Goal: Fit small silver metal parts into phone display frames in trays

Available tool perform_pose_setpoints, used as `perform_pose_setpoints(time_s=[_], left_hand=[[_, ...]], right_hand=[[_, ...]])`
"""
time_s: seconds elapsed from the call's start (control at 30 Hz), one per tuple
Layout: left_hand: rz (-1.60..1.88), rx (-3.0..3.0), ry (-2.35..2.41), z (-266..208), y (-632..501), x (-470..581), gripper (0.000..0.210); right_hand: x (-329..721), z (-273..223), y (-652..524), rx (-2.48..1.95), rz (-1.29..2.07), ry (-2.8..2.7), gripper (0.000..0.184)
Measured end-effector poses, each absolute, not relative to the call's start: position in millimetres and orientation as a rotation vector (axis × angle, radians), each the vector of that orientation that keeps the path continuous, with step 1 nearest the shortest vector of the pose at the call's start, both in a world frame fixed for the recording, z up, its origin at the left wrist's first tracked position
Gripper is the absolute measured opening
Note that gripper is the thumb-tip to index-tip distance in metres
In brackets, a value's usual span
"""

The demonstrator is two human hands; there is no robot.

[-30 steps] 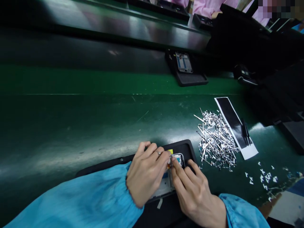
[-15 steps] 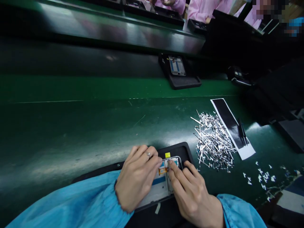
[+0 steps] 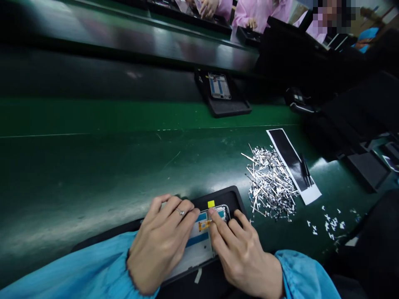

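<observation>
A phone's metal frame [image 3: 196, 259] with blue strips and an orange flex cable [image 3: 204, 225] lies tilted in a black tray [image 3: 233, 197]. My left hand [image 3: 165, 243], with a ring on one finger, rests over the frame's upper left edge, fingers bent and close together; its thumb is hidden. On the right, my right hand [image 3: 241, 251] presses its index fingertip near the frame's top edge, just below a yellow tab [image 3: 211, 204]. Its other fingers curl, and whatever lies under the fingertip is hidden.
A heap of thin silvery strips [image 3: 271, 182] lies right of the tray, beside a black-and-white sheet [image 3: 291, 160] with tweezers [image 3: 306, 170]. Small white scraps [image 3: 332, 224] lie nearer. Farther back sits another tray [image 3: 230, 109] with a phone frame [image 3: 220, 86]. People in pink sleeves [image 3: 249, 14] work opposite.
The view has shifted, so most things appear farther left. Relative to the yellow tab, my right index fingertip has moved slightly left, and my left fingertips sit a little farther from it.
</observation>
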State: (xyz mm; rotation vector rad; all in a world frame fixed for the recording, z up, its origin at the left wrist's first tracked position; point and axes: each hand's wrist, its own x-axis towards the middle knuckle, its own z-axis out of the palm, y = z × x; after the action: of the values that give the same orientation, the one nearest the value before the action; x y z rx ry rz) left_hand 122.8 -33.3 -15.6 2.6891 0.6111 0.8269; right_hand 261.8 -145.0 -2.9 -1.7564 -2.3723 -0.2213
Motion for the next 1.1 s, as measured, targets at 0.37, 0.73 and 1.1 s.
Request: perform_pose_setpoints(time_s=[0.37, 0.73, 1.1], left_hand=[[0.707, 2.607, 0.702, -13.5, -32.7, 122.2, 0.028], [0.701, 2.549, 0.778, -15.4, -37.1, 124.0, 0.027], [0.671, 2.559, 0.806, -11.0, -31.3, 122.3, 0.027]], right_hand=[[261.9, -3.4, -143.8, -1.739, -0.222, -2.347, 0.036], [262.8, -5.6, -144.0, -1.710, -0.231, -2.360, 0.036], [261.4, -2.9, -144.0, -1.723, -0.268, -2.396, 0.038]])
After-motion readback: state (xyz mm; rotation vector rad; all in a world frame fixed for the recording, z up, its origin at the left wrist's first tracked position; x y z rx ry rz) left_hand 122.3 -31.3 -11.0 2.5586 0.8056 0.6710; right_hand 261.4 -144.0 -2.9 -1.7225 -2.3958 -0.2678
